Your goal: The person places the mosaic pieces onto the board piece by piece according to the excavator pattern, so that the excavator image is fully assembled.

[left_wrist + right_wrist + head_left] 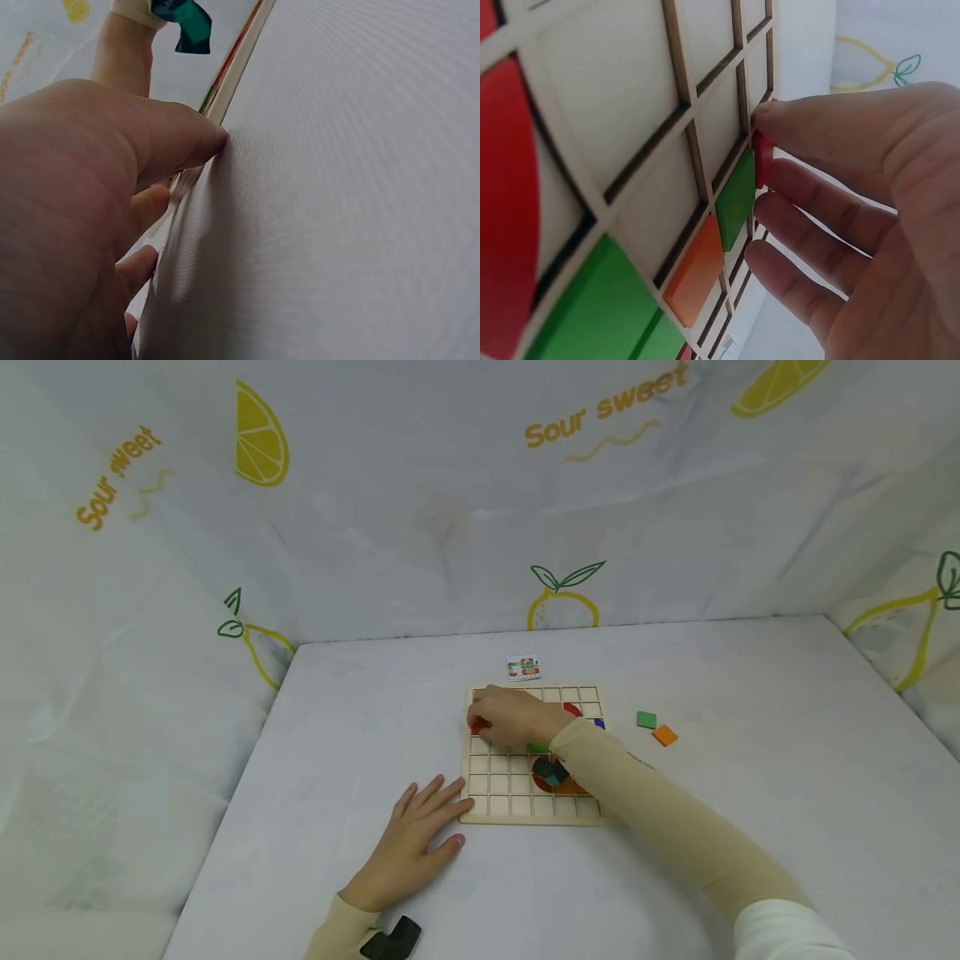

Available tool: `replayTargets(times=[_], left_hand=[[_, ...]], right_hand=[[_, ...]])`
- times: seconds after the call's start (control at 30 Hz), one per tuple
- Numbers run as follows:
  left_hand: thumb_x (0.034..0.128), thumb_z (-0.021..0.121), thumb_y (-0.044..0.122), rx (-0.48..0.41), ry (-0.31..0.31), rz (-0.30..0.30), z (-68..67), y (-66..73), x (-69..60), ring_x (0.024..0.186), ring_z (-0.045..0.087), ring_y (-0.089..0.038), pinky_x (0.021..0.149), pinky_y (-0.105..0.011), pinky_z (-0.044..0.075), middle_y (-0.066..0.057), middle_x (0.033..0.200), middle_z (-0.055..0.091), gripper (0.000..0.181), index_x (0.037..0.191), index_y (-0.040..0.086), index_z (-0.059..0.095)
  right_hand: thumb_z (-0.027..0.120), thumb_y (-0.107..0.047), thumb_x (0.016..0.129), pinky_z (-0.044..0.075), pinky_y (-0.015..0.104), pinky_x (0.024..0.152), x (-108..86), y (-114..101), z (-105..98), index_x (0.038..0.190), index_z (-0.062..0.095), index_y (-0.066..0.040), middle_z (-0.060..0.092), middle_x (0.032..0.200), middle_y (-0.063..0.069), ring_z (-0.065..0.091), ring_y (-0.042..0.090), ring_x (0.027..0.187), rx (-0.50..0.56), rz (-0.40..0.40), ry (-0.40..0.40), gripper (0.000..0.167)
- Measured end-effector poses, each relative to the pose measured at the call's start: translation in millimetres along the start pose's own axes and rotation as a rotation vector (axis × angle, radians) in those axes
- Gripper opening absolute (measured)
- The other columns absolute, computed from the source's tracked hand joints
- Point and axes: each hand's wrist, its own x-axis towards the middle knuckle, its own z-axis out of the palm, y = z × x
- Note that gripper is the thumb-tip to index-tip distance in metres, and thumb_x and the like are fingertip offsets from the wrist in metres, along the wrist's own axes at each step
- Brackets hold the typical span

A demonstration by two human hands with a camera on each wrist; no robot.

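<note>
A wooden grid board [498, 785] lies on the white table, with coloured tiles in some of its squares. At the board's left side my right hand [517, 717] pinches a red tile [762, 157] between thumb and fingers, at a square by the edge. In the right wrist view, a green tile [737, 199] and an orange tile [695, 274] sit in squares close to it. My left hand [412, 843] rests on the table with fingers spread, its fingertips at the board's lower left corner. The right forearm hides part of the board.
Beyond the board lies a small card [523, 667] with a coloured pattern. To the right, a loose green tile [647, 719] and a loose orange tile [664, 735] lie on the table. A fabric wall [420, 527] with lemon prints rises behind the table.
</note>
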Motion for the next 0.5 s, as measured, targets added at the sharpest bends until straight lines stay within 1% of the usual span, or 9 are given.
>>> replayTargets(times=[0.17, 0.33, 0.5], left_hand=[[0.097, 0.067, 0.025, 0.004, 0.008, 0.003, 0.9, -0.6, -0.3, 0.157, 0.025, -0.03, 0.125, -0.062, 0.007, 0.004, 0.164, 0.038, 0.048, 0.144, 0.023, 0.058], [0.0965, 0.068, 0.025, 0.008, 0.01, -0.002, 1.7, -0.9, -0.3, 0.157, 0.025, -0.029, 0.126, -0.06, 0.007, 0.005, 0.164, 0.038, 0.049, 0.144, 0.024, 0.058], [0.0962, 0.068, 0.024, 0.013, 0.008, -0.009, 1.3, -0.8, -0.2, 0.157, 0.025, -0.029, 0.126, -0.061, 0.008, 0.005, 0.163, 0.038, 0.049, 0.144, 0.023, 0.058]], right_hand=[[0.067, -0.019, 0.096, 0.053, 0.036, 0.101, -4.1, 0.7, -1.7, 0.119, 0.074, -0.015, 0.067, 0.121, 0.002, 0.058, 0.02, 0.113, -0.005, -0.01, -0.005, 0.024], [0.062, -0.015, 0.098, 0.051, 0.039, 0.106, -10.5, 4.3, -3.5, 0.125, 0.07, -0.016, 0.066, 0.127, 0.002, 0.058, 0.022, 0.119, 0.006, 0.014, 0.012, 0.029], [0.061, -0.017, 0.099, 0.05, 0.041, 0.107, -15.7, 9.0, -3.9, 0.124, 0.071, -0.014, 0.067, 0.125, 0.004, 0.059, 0.024, 0.119, -0.002, 0.021, 0.027, 0.026]])
